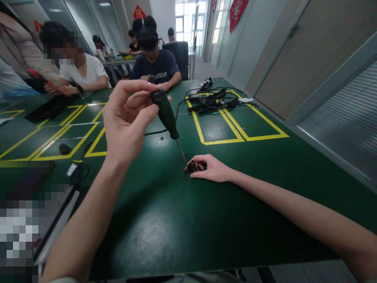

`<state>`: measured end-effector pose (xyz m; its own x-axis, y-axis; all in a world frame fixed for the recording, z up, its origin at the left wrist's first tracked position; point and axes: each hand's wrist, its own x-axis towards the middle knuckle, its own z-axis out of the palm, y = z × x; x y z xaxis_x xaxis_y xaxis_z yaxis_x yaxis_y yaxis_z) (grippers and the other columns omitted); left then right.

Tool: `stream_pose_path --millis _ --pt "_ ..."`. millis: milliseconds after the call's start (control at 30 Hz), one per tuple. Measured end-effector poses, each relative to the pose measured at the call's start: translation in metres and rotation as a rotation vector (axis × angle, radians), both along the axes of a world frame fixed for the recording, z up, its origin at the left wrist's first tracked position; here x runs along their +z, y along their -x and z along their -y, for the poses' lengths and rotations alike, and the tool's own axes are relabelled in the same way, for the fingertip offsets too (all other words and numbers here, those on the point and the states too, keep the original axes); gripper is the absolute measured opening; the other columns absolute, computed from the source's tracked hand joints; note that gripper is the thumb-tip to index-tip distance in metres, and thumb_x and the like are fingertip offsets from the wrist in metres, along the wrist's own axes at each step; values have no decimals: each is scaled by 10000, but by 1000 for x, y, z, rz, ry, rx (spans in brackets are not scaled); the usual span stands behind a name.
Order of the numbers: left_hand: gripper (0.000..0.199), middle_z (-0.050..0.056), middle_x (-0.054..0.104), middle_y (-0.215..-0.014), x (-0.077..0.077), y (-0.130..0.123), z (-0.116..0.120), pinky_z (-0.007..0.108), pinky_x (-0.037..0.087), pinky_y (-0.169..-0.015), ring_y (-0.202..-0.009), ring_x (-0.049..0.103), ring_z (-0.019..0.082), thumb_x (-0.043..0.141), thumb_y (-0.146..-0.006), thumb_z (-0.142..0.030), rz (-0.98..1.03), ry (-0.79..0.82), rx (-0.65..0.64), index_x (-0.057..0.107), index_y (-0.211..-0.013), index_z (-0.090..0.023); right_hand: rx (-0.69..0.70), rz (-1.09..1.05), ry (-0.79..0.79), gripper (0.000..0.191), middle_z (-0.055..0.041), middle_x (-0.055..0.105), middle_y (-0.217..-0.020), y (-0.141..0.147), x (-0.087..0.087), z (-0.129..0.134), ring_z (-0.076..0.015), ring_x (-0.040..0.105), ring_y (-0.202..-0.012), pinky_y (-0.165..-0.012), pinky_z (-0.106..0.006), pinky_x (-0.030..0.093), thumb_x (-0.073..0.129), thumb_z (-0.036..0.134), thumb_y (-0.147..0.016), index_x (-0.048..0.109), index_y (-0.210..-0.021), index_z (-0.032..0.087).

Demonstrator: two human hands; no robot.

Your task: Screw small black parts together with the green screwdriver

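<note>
Bench (229, 224): looks hard and smooth; gives firm backing.
Black parts with cables (213, 101): lie tangled on the far side, well apart from both hands.
Left hand (125, 124): has fingers grasping the butt end of the screwdriver (167, 114), above the bench.
Right hand (213, 169): has fingers pinching the small black part (192, 166) from the side, low at the bench.
Screwdriver: slants down, tip at the part; seems stiff and fairly light; best held by the thick handle, not the thin shaft (182, 152).
Small black part: looks light and rigid, maybe slippery; best gripped by the outer edge, clear of the tip.
</note>
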<state>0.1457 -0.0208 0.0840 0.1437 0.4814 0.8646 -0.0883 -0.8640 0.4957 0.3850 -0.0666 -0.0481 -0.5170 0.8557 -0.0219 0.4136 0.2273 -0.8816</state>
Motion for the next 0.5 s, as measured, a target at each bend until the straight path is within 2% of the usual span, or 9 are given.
stream_pose_path --millis 133,200,300,433,500 --pt "341 5 824 -1060 4 -1 3 372 677 -935 -1084 788 234 921 -765 -278 40 -117 15 675 -989 -204 1 -7 -6 356 -37 711 -882 0 0 0 -121 519 -681 -625 -263 419 807 386 -786 754 -1038 140" --pt "326 2 830 -1038 6 -2 4 335 675 -922 -1069 792 221 926 -756 -233 40 -115 39 682 -969 -200 -1 -6 -9 353 -33 703 -866 0 0 0 -120 518 -676 -622 -261 423 803 384 -787 750 -1035 139" --pt "260 16 820 -1117 6 -3 5 371 673 -970 -1153 765 242 880 -817 -247 17 -73 10 726 -1025 -217 3 0 -11 342 -31 699 -863 1 2 1 -119 516 -672 -618 -259 423 797 378 -791 745 -1031 138" --pt "256 -13 805 -1160 4 -4 6 465 643 -1053 -1157 760 249 847 -852 -301 17 -57 -54 771 -1095 -280 4 8 -6 349 -41 699 -884 0 4 3 -120 519 -679 -619 -259 418 788 373 -796 742 -1042 130" --pt "287 -9 801 -1153 3 -3 5 420 643 -1039 -1171 749 238 871 -825 -308 18 -67 -18 777 -1096 -282 6 5 -6 349 -44 703 -898 0 4 3 -119 521 -684 -625 -259 422 785 375 -798 743 -1043 130"
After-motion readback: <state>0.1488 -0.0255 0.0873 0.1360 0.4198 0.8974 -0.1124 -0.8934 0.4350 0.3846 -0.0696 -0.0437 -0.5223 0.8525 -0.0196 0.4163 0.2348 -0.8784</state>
